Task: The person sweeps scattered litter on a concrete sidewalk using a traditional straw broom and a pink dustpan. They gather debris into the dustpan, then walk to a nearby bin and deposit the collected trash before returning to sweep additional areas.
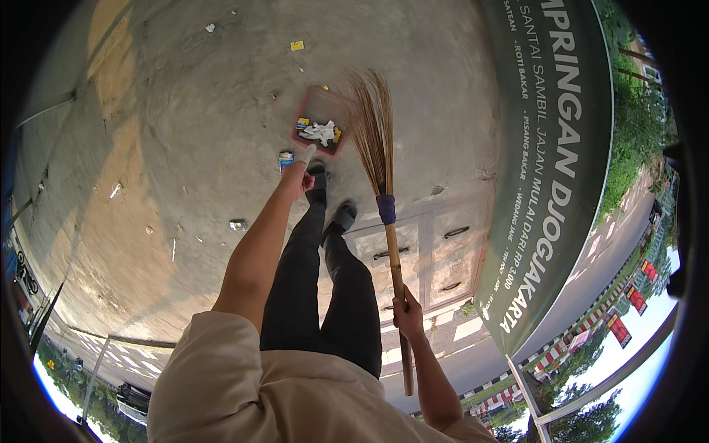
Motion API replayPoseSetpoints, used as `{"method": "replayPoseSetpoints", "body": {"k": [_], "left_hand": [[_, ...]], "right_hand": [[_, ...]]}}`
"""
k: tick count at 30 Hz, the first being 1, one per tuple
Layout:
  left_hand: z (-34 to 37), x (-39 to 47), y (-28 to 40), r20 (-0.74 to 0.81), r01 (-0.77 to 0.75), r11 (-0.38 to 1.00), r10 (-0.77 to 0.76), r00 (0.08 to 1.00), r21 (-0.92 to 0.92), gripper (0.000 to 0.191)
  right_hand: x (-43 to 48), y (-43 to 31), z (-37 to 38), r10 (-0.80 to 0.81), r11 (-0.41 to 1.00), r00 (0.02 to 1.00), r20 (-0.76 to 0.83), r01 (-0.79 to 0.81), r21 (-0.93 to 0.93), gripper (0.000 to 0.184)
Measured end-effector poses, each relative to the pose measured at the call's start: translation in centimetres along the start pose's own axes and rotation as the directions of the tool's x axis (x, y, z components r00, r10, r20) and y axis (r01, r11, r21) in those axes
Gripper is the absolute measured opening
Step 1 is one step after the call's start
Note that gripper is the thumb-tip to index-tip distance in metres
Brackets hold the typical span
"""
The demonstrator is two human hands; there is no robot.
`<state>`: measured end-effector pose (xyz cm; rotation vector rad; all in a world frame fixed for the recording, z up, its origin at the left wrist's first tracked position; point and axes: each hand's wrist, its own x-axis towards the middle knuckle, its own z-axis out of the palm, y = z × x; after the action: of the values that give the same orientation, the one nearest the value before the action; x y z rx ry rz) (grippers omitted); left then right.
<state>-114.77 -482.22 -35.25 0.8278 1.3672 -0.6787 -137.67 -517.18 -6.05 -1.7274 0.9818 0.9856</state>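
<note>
My left hand (297,178) grips the pale handle of a pink plastic dustpan (323,95) that rests on the concrete floor. Inside the dustpan lie a crumpled white scrap (318,133) and small yellow packets. My right hand (408,313) is closed around the bamboo handle of a stick broom (386,209) bound with purple wrap. The broom's bristles fan out beside the dustpan's right side, their tips pointing away from me. A blue-and-white packet (286,160) lies just left of my left hand. A yellow packet (297,45) is on the floor beyond the dustpan.
Several bits of litter lie around, among them a crushed packet (237,225) and a white scrap (116,190). Floor covers with metal handles (456,232) are at the right. A large green banner (545,166) hangs along the right side. My feet (342,216) stand close behind the dustpan.
</note>
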Motion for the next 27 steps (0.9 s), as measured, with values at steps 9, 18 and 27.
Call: {"method": "replayPoseSetpoints", "body": {"k": [9, 18, 27], "left_hand": [[-4.0, -3.5, 0.6, -0.092, -0.004, 1.000, 0.007, 0.996, 0.031, 0.021], [-1.0, -2.7, 2.8, -0.085, -0.114, 0.949, 0.145, 0.986, 0.295, 0.025], [-4.1, -2.4, 1.7, -0.067, -0.005, 0.997, 0.010, 0.998, 0.071, 0.021]], "right_hand": [[7.8, -8.6, 2.6, -0.106, 0.994, 0.994, -0.009, 0.106, -0.019, 0.056], [0.3, 0.0, 0.3, -0.239, 0.875, 0.971, 0.005, 0.218, -0.432, 0.055], [3.2, -7.9, 0.2, -0.444, 0.784, 0.896, -0.008, 0.385, -0.487, 0.054]]}}
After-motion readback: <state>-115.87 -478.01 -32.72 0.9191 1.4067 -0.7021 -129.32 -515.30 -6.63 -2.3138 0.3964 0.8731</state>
